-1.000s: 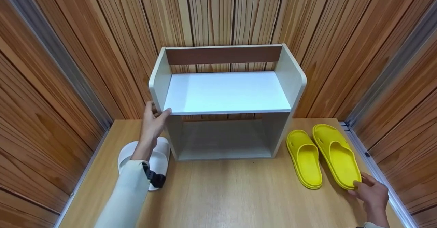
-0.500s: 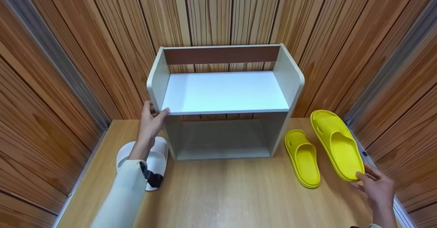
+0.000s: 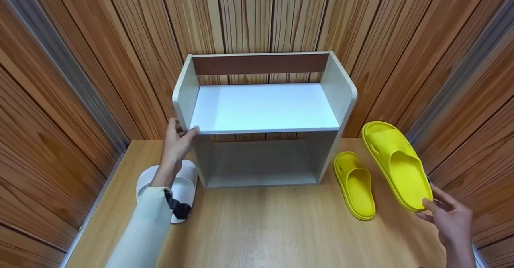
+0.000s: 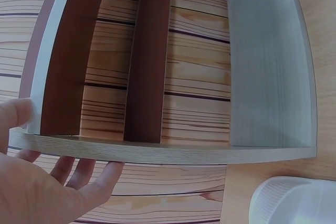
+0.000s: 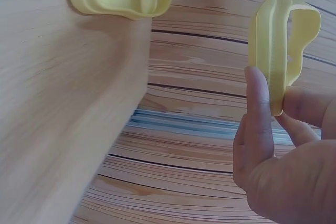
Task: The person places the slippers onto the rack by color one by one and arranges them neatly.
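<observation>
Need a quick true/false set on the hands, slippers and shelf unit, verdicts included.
1. The right hand holds a yellow slipper by its heel end. True.
2. Both yellow slippers lie on the wooden surface. False: only the second yellow slipper lies on the wooden surface; the first is held clear of it.
3. The left hand grips the side of the shelf unit. True.
4. The white slippers sit inside the shelf unit. False: the white slippers lie beside it, partly hidden by the left arm.
</observation>
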Demonstrator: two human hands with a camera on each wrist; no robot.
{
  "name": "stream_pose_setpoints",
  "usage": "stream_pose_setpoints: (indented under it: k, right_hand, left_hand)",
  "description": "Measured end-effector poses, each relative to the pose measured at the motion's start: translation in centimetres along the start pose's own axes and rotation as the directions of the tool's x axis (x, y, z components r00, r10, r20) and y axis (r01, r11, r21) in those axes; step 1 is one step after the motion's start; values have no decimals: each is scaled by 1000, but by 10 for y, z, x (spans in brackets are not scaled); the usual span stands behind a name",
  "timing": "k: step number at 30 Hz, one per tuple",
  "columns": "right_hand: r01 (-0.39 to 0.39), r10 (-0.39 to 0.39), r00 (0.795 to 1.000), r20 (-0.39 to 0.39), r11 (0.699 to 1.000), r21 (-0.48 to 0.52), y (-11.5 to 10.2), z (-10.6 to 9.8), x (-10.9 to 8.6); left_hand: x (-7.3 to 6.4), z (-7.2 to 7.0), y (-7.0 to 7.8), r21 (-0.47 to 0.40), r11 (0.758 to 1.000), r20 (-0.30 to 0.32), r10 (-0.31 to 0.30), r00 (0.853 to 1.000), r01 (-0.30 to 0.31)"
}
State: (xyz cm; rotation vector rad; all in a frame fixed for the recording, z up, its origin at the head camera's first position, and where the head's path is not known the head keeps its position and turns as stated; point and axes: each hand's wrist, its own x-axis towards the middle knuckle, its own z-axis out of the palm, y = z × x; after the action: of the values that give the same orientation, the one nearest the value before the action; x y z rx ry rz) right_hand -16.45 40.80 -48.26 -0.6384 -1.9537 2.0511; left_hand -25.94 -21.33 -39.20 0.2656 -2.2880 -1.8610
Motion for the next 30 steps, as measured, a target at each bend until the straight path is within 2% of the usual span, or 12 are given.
stream_pose_setpoints:
  k: [6, 10, 17, 24, 30]
  right_hand:
    - [102, -106, 992, 63, 992, 70, -15, 1, -10]
    - [174, -180, 982, 59, 981, 87, -26, 5, -19]
    - [194, -197, 980, 40, 979, 68, -43, 10, -32]
    - [218, -217, 976, -28, 975, 38, -59, 16, -46]
    - [269, -268, 963, -24, 961, 61, -71, 21, -56]
  left_hand:
    - [0, 0, -1, -13, 1000, -2, 1, 1000, -1]
    - [0, 0, -1, -9, 1000, 3, -12, 1000, 12]
    - [0, -1, 1, 11, 1000, 10, -26, 1000, 26]
    - [1, 0, 1, 16, 1000, 13, -13, 1000, 12]
    - [1, -1, 1, 27, 999, 7, -22, 1000, 22]
